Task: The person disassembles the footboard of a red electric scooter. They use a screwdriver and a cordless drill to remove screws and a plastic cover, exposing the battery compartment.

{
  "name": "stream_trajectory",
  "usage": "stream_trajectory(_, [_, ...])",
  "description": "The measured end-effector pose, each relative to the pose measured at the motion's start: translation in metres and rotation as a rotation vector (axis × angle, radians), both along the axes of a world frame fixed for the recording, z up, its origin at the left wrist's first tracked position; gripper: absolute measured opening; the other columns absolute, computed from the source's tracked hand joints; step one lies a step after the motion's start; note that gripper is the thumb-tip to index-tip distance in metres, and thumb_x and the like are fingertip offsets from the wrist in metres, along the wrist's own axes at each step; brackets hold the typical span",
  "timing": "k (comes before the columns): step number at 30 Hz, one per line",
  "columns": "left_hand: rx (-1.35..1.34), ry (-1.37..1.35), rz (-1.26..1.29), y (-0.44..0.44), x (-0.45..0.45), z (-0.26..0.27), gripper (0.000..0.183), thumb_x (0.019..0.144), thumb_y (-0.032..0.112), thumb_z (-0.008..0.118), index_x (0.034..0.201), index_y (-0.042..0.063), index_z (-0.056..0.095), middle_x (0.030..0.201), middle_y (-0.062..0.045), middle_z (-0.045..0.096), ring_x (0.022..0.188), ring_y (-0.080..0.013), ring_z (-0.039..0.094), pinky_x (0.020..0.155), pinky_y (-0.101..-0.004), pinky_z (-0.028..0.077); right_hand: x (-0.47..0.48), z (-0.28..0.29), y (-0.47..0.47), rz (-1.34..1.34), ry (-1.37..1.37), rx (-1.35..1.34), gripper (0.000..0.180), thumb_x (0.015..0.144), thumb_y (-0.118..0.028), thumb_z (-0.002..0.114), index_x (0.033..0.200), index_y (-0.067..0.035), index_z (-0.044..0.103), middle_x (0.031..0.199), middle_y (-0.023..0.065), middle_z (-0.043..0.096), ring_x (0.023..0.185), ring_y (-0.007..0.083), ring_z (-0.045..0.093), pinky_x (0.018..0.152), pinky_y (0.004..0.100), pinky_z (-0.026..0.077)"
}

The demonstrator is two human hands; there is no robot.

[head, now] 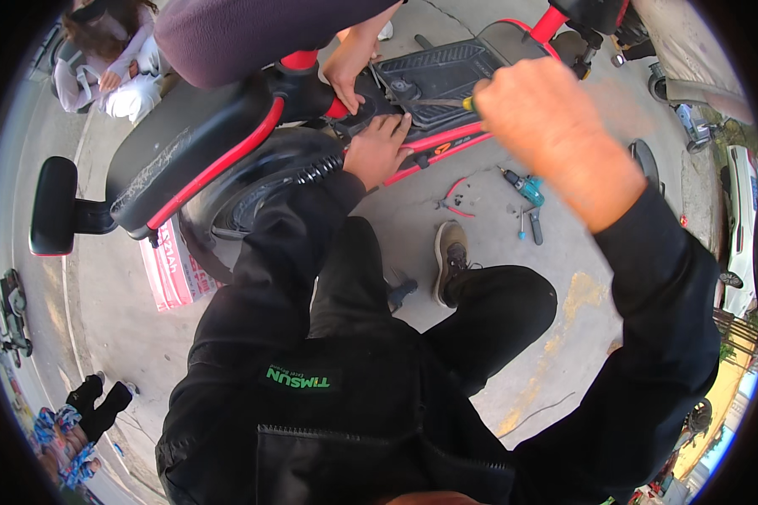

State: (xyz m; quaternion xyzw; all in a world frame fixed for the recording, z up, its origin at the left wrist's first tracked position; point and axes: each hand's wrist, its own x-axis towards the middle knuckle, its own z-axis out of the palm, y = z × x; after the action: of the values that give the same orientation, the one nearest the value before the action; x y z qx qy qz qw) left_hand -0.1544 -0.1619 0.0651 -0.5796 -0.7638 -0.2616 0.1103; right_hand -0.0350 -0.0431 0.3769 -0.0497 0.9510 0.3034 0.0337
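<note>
An electric scooter with a red frame tube (451, 134) and a black ribbed footboard (439, 66) stands before me. In my right hand (537, 107) is the yellow handle of a screwdriver (469, 104). Its long metal shaft points left across the footboard, and its tip is near the panel's seat-side edge. My left hand (379, 148) lies on the black plastic panel (369, 104) under the seat, fingers spread, gripping nothing. Just beyond it, another person's hand (347, 76) presses on the same panel. What lies beneath the panel is hidden.
The scooter's seat (252, 38) overhangs the work. On the concrete lie a teal cordless drill (525, 188), red-handled pliers (458, 202), a small screwdriver (522, 224) and a dark tool (535, 226). A printed box (170, 271) is by the rear wheel (227, 205). A person (110, 69) sits at upper left.
</note>
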Motion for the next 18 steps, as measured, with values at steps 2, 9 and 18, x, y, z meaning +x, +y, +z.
stream_trajectory(2, [-0.007, -0.012, -0.001, 0.000, -0.001, -0.002, 0.061, 0.089, 0.033, 0.073, 0.140, 0.002, 0.058, 0.130, -0.010, 0.062, 0.119, -0.0277, 0.059, 0.090, -0.0376, 0.057, 0.018, -0.003, -0.030, -0.130, -0.050, 0.064, 0.003, 0.075, -0.019, 0.079, 0.077, -0.018, 0.078, 0.071, 0.0028, 0.072, 0.078, 0.0201, 0.075, 0.068, 0.0346, 0.057])
stream_trajectory(9, [0.005, -0.019, -0.012, 0.001, -0.003, -0.002, 0.062, 0.089, 0.033, 0.074, 0.140, 0.003, 0.058, 0.132, -0.009, 0.062, 0.120, -0.0271, 0.059, 0.090, -0.0379, 0.058, 0.045, -0.010, -0.038, -0.294, -0.008, -0.136, 0.008, 0.073, -0.014, 0.077, 0.080, -0.012, 0.074, 0.070, 0.0030, 0.071, 0.073, 0.0183, 0.075, 0.062, 0.0309, 0.056])
stream_trajectory(18, [-0.003, 0.000, 0.003, 0.003, -0.003, -0.002, 0.061, 0.088, 0.032, 0.074, 0.140, 0.005, 0.059, 0.130, -0.007, 0.062, 0.116, -0.0264, 0.059, 0.086, -0.0361, 0.059, 0.061, -0.026, 0.027, -0.431, -0.022, -0.498, 0.031, 0.093, -0.033, 0.074, 0.094, -0.002, 0.075, 0.076, 0.0187, 0.071, 0.078, 0.0387, 0.071, 0.072, 0.0489, 0.056])
